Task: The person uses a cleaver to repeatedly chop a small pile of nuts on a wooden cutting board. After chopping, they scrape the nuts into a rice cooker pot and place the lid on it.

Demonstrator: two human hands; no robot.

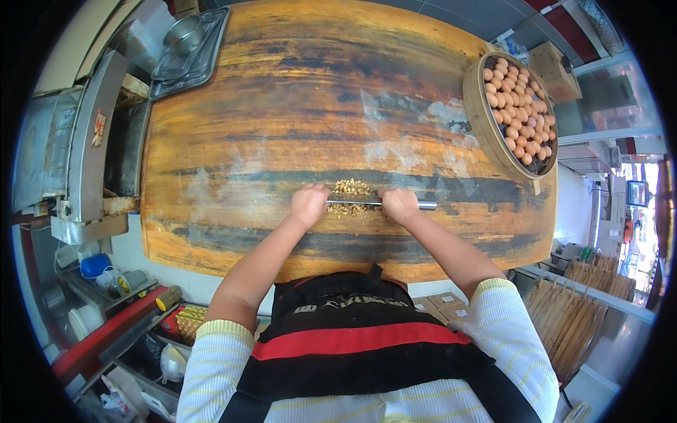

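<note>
A knife [354, 202] with a metal handle [427, 205] lies crosswise before me, its blade seen nearly edge-on from above. My right hand [400, 204] grips it where handle and blade meet, and the handle's end sticks out to the right. At the far end of the blade, my left hand [310, 204] is closed over the tip, which its fingers hide. Chopped nuts [351, 187], pale brown and in small pieces, lie on both sides of the blade on the worn wooden tabletop [317, 132].
A round bamboo steamer tray [484, 127] full of brown eggs [521, 113] stands at the table's right. Metal trays [211, 69] with a steel bowl [184, 36] sit at the back left corner. A metal appliance [92, 143] borders the left edge. Pale flour-like smears mark the wood.
</note>
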